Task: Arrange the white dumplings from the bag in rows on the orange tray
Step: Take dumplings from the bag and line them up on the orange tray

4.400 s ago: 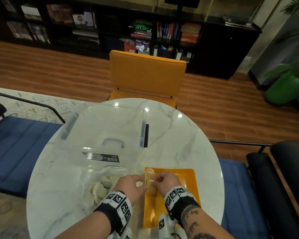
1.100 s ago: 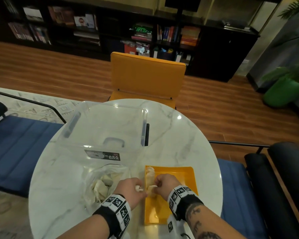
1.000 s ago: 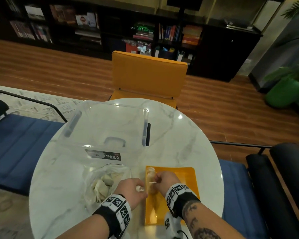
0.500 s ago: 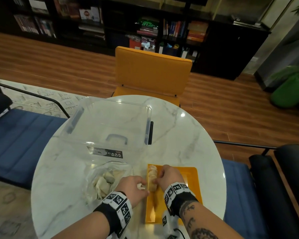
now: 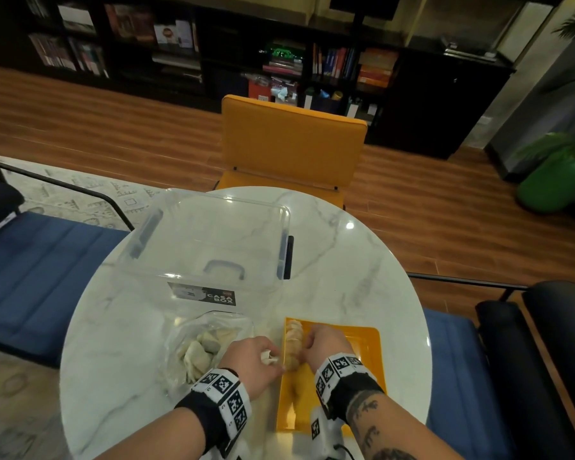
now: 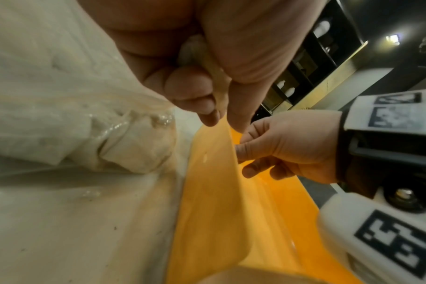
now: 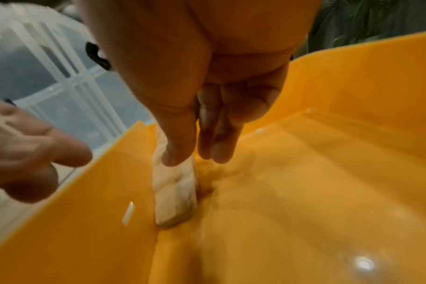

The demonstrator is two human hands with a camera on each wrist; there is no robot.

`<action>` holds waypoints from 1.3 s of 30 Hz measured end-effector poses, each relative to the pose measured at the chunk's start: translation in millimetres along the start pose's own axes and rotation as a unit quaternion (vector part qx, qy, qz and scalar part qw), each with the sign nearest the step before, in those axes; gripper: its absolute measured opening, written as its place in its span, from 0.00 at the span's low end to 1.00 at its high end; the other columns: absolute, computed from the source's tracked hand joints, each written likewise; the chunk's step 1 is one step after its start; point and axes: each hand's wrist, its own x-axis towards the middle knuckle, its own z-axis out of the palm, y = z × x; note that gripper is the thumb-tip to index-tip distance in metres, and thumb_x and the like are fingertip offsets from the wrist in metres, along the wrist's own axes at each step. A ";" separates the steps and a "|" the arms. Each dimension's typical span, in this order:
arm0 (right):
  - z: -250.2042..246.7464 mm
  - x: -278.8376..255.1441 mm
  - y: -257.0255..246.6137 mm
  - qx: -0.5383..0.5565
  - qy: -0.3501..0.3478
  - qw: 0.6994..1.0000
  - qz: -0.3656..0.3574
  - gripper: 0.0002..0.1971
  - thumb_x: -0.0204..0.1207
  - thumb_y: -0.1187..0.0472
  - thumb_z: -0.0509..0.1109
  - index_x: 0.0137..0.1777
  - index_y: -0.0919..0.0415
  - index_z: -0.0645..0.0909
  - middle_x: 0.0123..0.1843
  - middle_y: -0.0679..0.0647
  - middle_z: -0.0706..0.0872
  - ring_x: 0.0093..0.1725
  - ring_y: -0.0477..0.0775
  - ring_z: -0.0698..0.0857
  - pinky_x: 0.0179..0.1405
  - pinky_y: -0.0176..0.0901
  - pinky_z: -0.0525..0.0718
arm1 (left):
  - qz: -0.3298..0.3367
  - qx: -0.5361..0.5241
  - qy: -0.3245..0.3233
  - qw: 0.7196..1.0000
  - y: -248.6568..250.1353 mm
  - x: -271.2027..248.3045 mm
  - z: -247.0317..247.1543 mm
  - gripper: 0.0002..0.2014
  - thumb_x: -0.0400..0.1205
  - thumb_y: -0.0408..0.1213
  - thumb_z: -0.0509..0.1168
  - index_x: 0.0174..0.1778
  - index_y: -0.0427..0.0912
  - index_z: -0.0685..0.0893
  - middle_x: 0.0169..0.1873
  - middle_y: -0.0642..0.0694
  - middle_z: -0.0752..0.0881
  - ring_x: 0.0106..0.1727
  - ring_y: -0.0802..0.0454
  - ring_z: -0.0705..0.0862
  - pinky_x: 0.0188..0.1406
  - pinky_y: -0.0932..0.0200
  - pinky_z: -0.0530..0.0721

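1. Your right hand (image 5: 326,343) is down inside the orange tray (image 5: 369,346), fingers nearly straight and relaxed. In the right wrist view the thumb tip rests on top of the nearest dumpling (image 7: 175,192) in the row; nothing is gripped. A second ago the same hand was curled round a dumpling above the tray, so that piece has just been set down and you are now only steadying it.

2. Your left hand (image 5: 253,363) sits just beside the tray's left wall, as it did a second ago. Its fingers are curled round a second dumpling (image 6: 214,80), pinched between thumb and fingertips, ready to pass across.

3. The row of dumplings (image 5: 292,346) runs along the tray's left wall, each piece touching the next. It has grown toward you by one; the rest of the tray floor is bare orange.

4. The bag (image 5: 206,346) lies on the marble table (image 5: 362,277), left of the tray, with a good heap of dumplings inside. I judge the task to be in its early part: one row is partly laid, and several more are needed.

5. The clear storage box (image 5: 213,247) stands beyond the bag, untouched.
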 end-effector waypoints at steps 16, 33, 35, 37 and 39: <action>-72.0 -106.8 -5.9 0.194 0.093 0.952 -0.216 0.09 0.76 0.48 0.75 0.55 0.38 0.85 0.48 0.43 0.83 0.42 0.42 0.84 0.45 0.31 0.81 | 0.070 -0.451 -0.152 0.877 56.6 -39.2 -34.8 0.24 0.75 0.33 0.70 0.67 0.40 0.74 0.46 0.42 0.88 0.40 0.52 0.90 0.51 0.46 0.88; -87.1 -104.4 0.1 0.209 0.099 0.950 -0.209 0.02 0.76 0.54 0.76 0.43 0.45 0.87 0.37 0.43 0.89 0.40 0.38 0.86 0.40 0.29 0.80 | 0.084 -0.390 -0.093 0.912 57.2 -39.5 -32.2 0.03 0.81 0.30 0.70 0.42 0.37 0.83 0.34 0.43 0.88 0.33 0.46 0.85 0.31 0.56 0.87; -83.0 -98.5 1.6 0.175 0.095 0.959 -0.204 0.06 0.77 0.55 0.75 0.40 0.42 0.84 0.35 0.43 0.87 0.39 0.39 0.85 0.38 0.29 0.78 | 0.072 -0.376 -0.068 0.921 51.4 -35.7 -28.8 0.04 0.81 0.31 0.70 0.44 0.35 0.83 0.31 0.45 0.88 0.30 0.48 0.85 0.29 0.57 0.86; -76.6 -90.0 4.3 0.147 0.085 0.968 -0.186 0.07 0.78 0.54 0.74 0.40 0.42 0.82 0.34 0.42 0.85 0.37 0.39 0.83 0.35 0.28 0.75 | 0.046 -0.334 -0.028 0.941 39.7 -28.6 -24.2 0.06 0.81 0.36 0.70 0.45 0.36 0.85 0.31 0.46 0.88 0.27 0.51 0.85 0.28 0.58 0.84; -64.2 -77.7 9.9 0.108 0.055 0.980 -0.156 0.08 0.80 0.54 0.72 0.40 0.44 0.80 0.34 0.41 0.82 0.35 0.39 0.80 0.33 0.29 0.74 | 0.001 -0.296 0.007 0.955 22.1 -18.9 -17.6 0.06 0.82 0.38 0.68 0.42 0.40 0.85 0.33 0.43 0.89 0.26 0.50 0.83 0.27 0.57 0.83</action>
